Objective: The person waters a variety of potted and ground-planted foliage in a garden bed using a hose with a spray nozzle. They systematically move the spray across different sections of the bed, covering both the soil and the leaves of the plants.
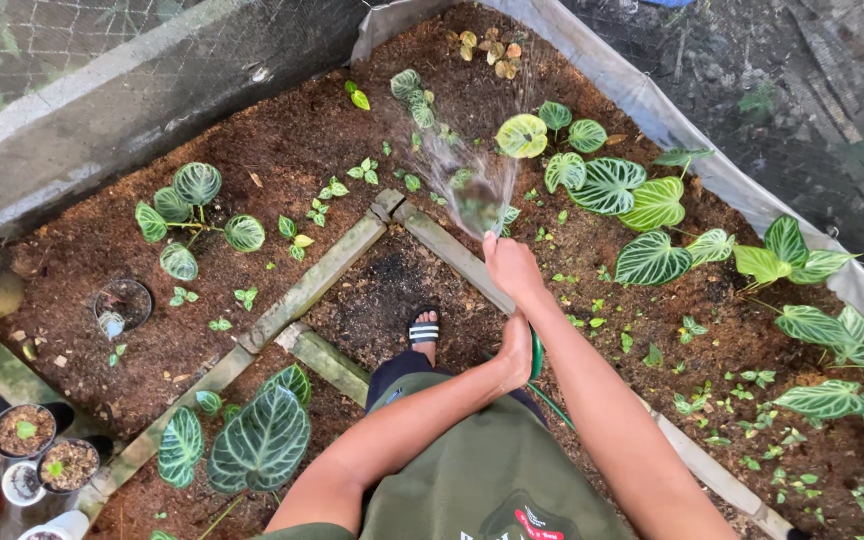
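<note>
My right hand grips the end of a green hose and a spray of water fans out from it over the brown soil bed. Behind it my left hand holds the green hose further back, where it loops down past my leg. The spray lands among small seedlings and a pale round-leafed plant. Large white-veined green leaves grow just right of the spray.
Wooden planks divide the bed into sections. My sandalled foot stands on a soil patch between them. A grey wall bounds the left, a plastic liner edge the right. Small pots sit at lower left.
</note>
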